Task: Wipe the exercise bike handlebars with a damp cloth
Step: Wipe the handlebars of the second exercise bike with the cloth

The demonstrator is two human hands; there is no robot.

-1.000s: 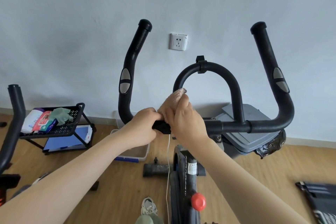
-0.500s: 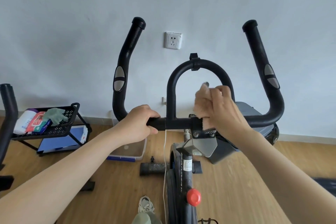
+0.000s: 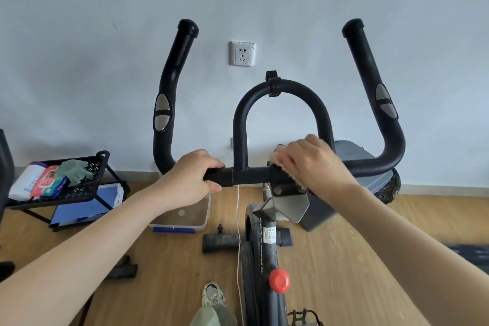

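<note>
The black exercise bike handlebars (image 3: pixel 251 174) span the middle of the view, with two upright horns and a central loop. My left hand (image 3: pixel 194 176) grips the horizontal bar just left of the loop's left leg. My right hand (image 3: pixel 309 163) holds a pinkish cloth (image 3: pixel 277 160) down on the bar under the loop's right leg. Most of the cloth is hidden under my fingers; only its left edge shows.
A black mesh rack (image 3: pixel 87 185) with wipe packs and a green cloth stands at the left. A clear plastic box (image 3: pixel 185 219) sits on the wooden floor below the bar. A wall socket (image 3: pixel 242 53), a grey bin (image 3: pixel 354 161) and the red knob (image 3: pixel 279 280) are also near.
My right hand slid the cloth from beside my left hand rightward along the bar, past the loop's left leg, to under the right leg. My left hand kept its grip.
</note>
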